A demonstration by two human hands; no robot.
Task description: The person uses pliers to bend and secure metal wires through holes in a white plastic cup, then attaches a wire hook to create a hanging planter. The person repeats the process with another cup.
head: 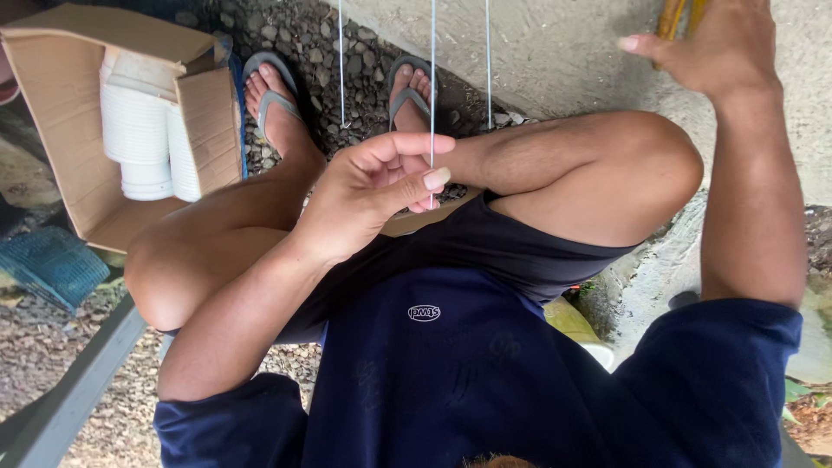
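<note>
The left hand (373,186) pinches a thin pale string (432,87) between thumb and curled fingers, just above the knees; the string runs straight up, taut, out of the top edge. 2 similar strings (341,61) hang beside it. The right hand (711,43) is raised, fingers closed loosely around yellowish sticks (672,17). Further out, an open cardboard box (61,95) holds stacked white cups (139,130) on gravel.

White cups (143,130) in a brown carton (61,95); grey sandals (276,97).
</note>
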